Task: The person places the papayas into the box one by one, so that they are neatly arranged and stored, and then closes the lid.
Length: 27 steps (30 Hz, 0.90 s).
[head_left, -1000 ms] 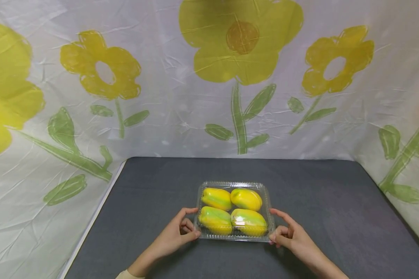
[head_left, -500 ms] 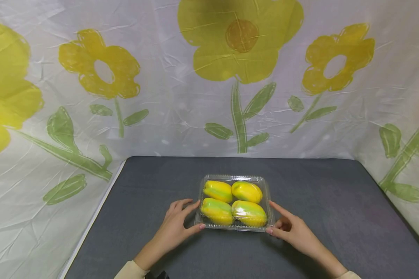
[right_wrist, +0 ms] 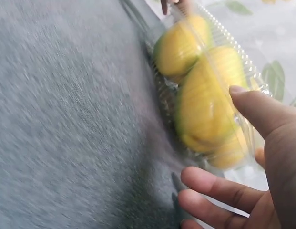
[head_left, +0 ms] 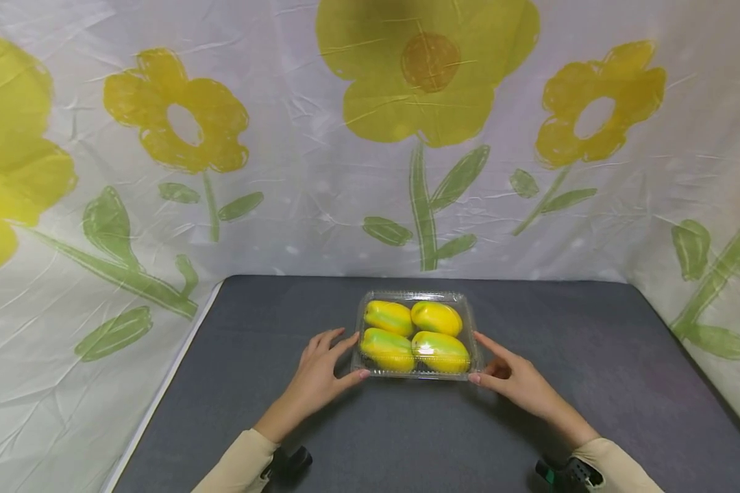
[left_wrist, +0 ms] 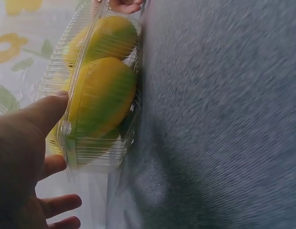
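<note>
A: Where is the clear plastic box (head_left: 416, 335), and how does it lie?

B: Just below the middle of the head view, on the grey table (head_left: 592, 383). Its long axis runs left to right across the frame, lid closed and facing up.

A: What is in it?

B: Four yellow-green peppers (head_left: 414, 335), two rows of two, each lying lengthwise along the box.

A: The hands?

B: The left hand (head_left: 321, 373) is at the box's left end, fingers loosely spread, thumb tip on the near left corner. The right hand (head_left: 513, 378) mirrors it, thumb on the near right corner, fingers straight beside the end wall. Neither hand curls round the box.

A: And the wrist views?

B: Each thumb lies against the lid's rim.
</note>
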Available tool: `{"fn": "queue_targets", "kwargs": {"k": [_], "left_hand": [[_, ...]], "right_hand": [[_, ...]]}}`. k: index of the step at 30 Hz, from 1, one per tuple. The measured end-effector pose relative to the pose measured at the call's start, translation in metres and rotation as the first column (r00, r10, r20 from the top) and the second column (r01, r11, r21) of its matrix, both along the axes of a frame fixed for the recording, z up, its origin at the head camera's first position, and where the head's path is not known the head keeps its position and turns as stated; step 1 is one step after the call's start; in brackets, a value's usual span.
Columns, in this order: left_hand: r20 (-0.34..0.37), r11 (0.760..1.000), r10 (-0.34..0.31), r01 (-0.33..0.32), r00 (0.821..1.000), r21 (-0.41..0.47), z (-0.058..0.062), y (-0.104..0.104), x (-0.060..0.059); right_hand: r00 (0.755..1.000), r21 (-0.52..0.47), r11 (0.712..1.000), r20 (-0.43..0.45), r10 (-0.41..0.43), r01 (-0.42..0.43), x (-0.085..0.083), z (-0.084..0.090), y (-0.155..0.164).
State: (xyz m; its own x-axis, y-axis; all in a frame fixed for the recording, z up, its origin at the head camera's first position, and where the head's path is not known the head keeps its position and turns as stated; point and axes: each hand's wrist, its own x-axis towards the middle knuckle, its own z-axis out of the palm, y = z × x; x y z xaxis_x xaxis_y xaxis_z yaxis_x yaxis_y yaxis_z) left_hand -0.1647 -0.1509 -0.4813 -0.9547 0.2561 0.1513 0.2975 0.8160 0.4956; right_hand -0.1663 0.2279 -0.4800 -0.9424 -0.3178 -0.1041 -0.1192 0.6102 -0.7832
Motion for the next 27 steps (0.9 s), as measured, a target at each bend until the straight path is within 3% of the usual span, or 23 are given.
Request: {"fn": "queue_targets", "kwargs": {"k": [8, 16, 27], "left_hand": [[0.000, 1.000, -0.011, 0.011, 1.000, 0.012, 0.002, 0.000, -0.015], [0.024, 1.000, -0.006, 0.006, 1.000, 0.001, 0.000, 0.002, -0.027], [0.022, 1.000, -0.014, 0.014, 1.000, -0.007, 0.006, 0.004, -0.034]], "right_hand": [[0.998, 0.030, 0.999, -0.056, 0.024, -0.023, -0.019, -0.003, 0.002], [0.992, 0.138, 0.990, -0.127, 0.019, -0.001, -0.031, -0.005, 0.006], [0.983, 0.199, 0.980, -0.183, 0.031, 0.006, -0.038, -0.006, 0.008]]}}
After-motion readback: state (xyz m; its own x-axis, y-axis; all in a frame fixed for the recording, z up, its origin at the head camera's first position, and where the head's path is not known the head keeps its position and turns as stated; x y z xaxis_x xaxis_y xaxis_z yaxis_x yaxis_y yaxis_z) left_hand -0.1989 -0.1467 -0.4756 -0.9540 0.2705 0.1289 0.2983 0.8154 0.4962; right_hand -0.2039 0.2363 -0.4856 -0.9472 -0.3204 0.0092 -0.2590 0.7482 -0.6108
